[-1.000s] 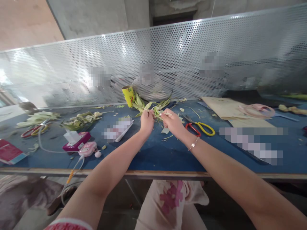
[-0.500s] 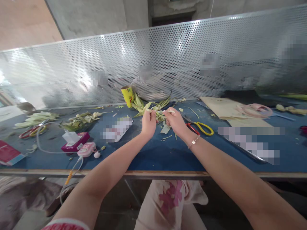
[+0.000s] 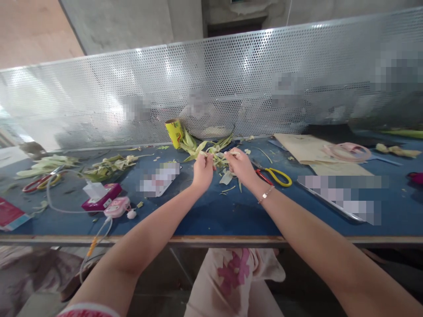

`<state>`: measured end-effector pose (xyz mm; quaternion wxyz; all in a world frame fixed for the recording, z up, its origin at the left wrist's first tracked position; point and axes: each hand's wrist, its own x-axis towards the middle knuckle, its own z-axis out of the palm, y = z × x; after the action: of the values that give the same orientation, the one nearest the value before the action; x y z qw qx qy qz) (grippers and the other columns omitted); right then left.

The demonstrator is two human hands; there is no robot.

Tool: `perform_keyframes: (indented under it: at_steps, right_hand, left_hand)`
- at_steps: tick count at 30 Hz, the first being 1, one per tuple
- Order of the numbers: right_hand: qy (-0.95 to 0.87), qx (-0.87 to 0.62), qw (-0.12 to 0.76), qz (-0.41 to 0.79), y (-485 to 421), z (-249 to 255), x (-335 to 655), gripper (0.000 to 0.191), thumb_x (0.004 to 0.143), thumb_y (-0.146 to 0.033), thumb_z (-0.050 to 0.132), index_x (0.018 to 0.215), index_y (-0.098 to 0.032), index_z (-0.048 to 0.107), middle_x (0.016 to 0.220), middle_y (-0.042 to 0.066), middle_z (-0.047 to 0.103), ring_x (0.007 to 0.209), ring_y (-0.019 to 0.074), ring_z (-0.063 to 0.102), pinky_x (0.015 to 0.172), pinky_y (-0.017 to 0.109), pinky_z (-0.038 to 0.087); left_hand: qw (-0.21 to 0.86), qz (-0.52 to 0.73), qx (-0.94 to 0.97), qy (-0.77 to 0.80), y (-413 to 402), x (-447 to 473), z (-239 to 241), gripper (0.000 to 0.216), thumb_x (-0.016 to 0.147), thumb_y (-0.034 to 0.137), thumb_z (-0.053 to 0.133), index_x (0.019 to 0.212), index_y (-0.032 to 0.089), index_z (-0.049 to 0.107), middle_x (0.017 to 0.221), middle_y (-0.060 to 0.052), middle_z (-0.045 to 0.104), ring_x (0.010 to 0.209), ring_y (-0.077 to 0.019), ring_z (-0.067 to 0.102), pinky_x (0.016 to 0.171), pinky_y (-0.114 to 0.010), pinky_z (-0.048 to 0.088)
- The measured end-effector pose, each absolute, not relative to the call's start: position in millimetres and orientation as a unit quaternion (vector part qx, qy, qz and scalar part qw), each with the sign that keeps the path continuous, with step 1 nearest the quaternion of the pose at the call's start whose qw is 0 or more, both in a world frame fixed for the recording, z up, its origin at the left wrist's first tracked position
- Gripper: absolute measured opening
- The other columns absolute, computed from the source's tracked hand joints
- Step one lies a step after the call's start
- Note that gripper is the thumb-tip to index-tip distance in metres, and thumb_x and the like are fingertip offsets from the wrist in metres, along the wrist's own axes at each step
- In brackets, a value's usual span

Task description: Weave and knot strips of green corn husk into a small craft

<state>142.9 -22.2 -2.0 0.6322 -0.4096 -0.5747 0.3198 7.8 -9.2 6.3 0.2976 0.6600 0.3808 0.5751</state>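
My left hand [image 3: 202,171] and my right hand [image 3: 243,169] are held a short way apart above the middle of the blue table. Both are closed, fingers pinched on pale strips that look like corn husk [image 3: 217,156]. Exactly how the strips run between the fingers is too small to make out. Husk scraps [image 3: 226,178] lie under and between my hands. Behind my left hand is a bunch of green husk leaves [image 3: 195,150], beside a yellow tube [image 3: 174,134]. To the right of my right hand rest scissors [image 3: 280,177] with red and yellow handles.
A perforated metal screen [image 3: 158,97] runs along the table's back. At left lie a phone [image 3: 169,179], a purple box [image 3: 111,193], a pink case with cables [image 3: 116,207], more scissors [image 3: 42,182] and husk piles [image 3: 107,168]. A tablet-like device [image 3: 333,199] and brown paper [image 3: 297,147] lie right.
Both hands stay pinched at nearly the same place over the husks, with only slight finger movement. The whole view has shifted a little.
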Motion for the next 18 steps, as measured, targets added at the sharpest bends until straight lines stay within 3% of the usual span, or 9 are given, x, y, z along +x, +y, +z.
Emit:
perform_keyframes:
  at_steps: [8, 18]
  right_hand:
    - [-0.655, -0.417, 0.561, 0.286, -37, 6, 145, 0.033, 0.075, -0.043, 0.060, 0.058, -0.020, 0.043, 0.049, -0.006, 0.033, 0.048, 0.0083, 0.028, 0.048, 0.026, 0.022]
    - [-0.685, -0.447, 0.504, 0.277, -40, 8, 145, 0.021, 0.078, -0.036, 0.052, 0.073, -0.017, 0.057, 0.047, -0.007, 0.038, 0.042, 0.0073, 0.032, 0.045, 0.024, 0.026]
  left_hand:
    - [0.370, 0.573, 0.650, 0.336, 1, 2, 9, 0.017, 0.080, 0.033, 0.060, 0.077, 0.018, 0.051, 0.058, 0.003, 0.056, 0.052, -0.0072, 0.049, 0.053, -0.021, 0.037]
    - [0.430, 0.565, 0.623, 0.327, -1, 6, 9, 0.020, 0.077, 0.032, 0.063, 0.070, 0.015, 0.057, 0.055, 0.003, 0.053, 0.048, -0.0063, 0.044, 0.049, -0.022, 0.034]
